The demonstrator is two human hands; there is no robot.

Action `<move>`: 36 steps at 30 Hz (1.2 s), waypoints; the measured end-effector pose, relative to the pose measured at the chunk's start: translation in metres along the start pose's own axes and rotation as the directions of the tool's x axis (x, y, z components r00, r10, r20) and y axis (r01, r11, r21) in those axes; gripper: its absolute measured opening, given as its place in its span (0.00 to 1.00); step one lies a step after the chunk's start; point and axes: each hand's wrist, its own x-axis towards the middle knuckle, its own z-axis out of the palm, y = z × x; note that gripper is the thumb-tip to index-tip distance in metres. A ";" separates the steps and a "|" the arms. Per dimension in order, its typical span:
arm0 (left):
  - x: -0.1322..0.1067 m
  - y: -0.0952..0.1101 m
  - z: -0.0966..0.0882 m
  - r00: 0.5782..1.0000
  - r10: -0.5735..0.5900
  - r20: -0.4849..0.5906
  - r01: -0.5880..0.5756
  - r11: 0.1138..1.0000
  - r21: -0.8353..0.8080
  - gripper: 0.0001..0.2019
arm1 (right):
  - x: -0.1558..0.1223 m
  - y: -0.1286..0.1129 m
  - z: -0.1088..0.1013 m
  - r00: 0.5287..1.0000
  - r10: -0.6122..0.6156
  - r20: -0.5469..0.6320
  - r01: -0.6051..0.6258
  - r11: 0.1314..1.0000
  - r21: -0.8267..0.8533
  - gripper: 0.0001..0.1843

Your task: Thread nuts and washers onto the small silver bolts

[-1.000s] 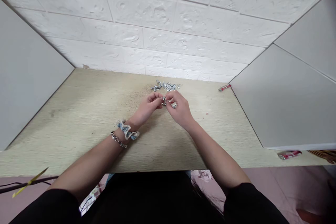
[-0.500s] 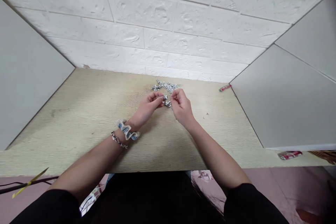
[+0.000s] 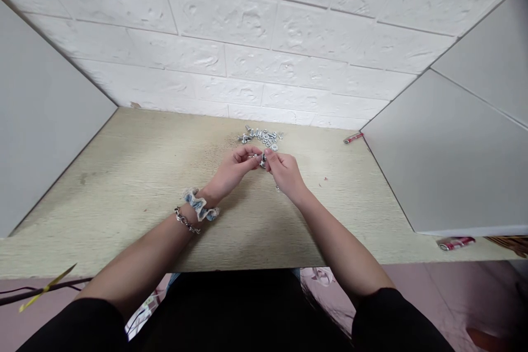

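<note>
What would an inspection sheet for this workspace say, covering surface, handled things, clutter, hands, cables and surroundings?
Surface: pale tabletop, with reddish specks left of the hardware pile.
Handled things: small metal hardware between the hands, partly hidden; hardware pile of bolts, nuts and washers beyond.
Clutter: red-and-silver cylinder beside the right-hand panel; a similar cylinder near the front edge.
Hands: left hand pinches the hardware; right hand has fingertips at it, grip partly hidden.
Cables: dark cable with yellow tie, lower left.
Surroundings: white brick-patterned wall behind; grey panels at both sides.
</note>
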 end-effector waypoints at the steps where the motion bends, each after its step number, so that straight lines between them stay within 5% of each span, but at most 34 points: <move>1: 0.000 0.001 0.000 1.000 0.005 0.002 -0.005 1.000 0.003 0.11 | 0.000 0.000 0.000 1.000 0.002 -0.002 -0.002 1.000 -0.004 0.30; 22: 0.001 0.000 -0.001 0.992 -0.094 -0.089 0.098 0.994 0.041 0.10 | -0.001 0.003 0.004 0.981 -0.192 -0.015 0.182 0.950 -0.255 0.05; 36: 0.001 -0.001 -0.002 0.994 -0.088 -0.070 0.092 0.994 0.059 0.10 | 0.003 0.005 0.003 0.927 -0.365 -0.081 0.340 0.914 -0.221 0.07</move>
